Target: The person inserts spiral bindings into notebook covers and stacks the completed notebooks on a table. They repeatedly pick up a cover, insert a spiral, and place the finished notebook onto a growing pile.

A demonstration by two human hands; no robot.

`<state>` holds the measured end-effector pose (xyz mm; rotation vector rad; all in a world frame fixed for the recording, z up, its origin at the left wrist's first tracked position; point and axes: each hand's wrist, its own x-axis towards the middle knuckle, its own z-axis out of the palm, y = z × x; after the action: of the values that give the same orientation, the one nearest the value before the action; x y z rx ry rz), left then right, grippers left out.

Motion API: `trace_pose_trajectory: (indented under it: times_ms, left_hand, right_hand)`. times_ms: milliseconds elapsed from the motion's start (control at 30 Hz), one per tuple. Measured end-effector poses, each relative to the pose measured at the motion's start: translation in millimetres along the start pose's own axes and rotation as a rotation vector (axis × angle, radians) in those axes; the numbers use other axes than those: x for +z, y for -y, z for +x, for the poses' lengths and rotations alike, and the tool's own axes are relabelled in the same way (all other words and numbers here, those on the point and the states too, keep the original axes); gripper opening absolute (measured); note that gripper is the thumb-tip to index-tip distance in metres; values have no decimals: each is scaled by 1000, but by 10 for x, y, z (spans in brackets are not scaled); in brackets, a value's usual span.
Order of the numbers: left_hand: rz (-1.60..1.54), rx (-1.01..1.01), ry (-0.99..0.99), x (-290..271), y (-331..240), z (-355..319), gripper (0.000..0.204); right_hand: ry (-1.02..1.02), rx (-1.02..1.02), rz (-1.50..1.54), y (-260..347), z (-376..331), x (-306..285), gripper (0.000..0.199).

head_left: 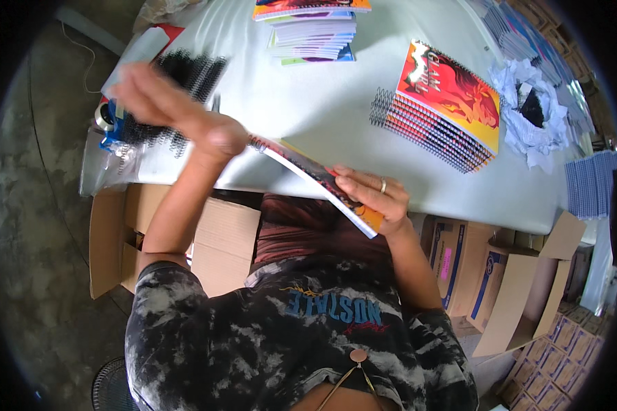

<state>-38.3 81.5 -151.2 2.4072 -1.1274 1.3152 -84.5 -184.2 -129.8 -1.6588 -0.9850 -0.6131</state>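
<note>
My right hand (377, 197), a ring on one finger, grips a thin notebook (322, 179) with a red, orange and yellow cover. The notebook is tilted and seen nearly edge-on, at the table's front edge. A spiral coil (259, 143) shows at its left end. The heel of my left hand (178, 113) is by that coil end, perhaps touching it. Its fingers stretch out to the upper left, smeared by motion, and nothing shows in them. Beneath and behind this hand lie many loose black spiral coils (197, 74), partly covered by it.
Coil-bound notebooks (452, 103) are stacked at the right, beside crumpled pale wrapping (521, 130). Another paper stack (315, 34) stands at the far middle. A blue tool or dispenser (111, 130) lies at the left edge. Open cardboard boxes (226, 236) sit below the white table (253, 89).
</note>
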Motion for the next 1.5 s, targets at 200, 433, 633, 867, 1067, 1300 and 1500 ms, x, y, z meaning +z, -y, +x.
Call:
trace_pose_trajectory:
  times_ms: [200, 433, 633, 867, 1067, 1300, 1500]
  left_hand:
    - [-59, 125, -104, -60, -256, -2, 92]
    - [-265, 177, -137, -49, -449, 75, 90]
    - [-265, -220, -57, 14, -308, 127, 100]
    - [-319, 124, -167, -137, -504, 352, 91]
    - [-252, 158, -66, -136, -609, 282, 93]
    - [-209, 52, -132, -82, -577, 359, 100]
    - [-309, 166, -68, -117, -626, 304, 98]
  right_hand:
    - [-96, -20, -52, -21, 33, -18, 32]
    - [-78, 71, 10, 111, 9, 82, 33]
    - [-39, 7, 13, 95, 33, 161, 34]
    - [-27, -46, 0, 53, 81, 143, 30]
    - [-100, 28, -13, 5, 57, 130, 29]
    - [-118, 77, 47, 28, 1, 241, 32]
    - [-88, 63, -25, 122, 29, 314, 37]
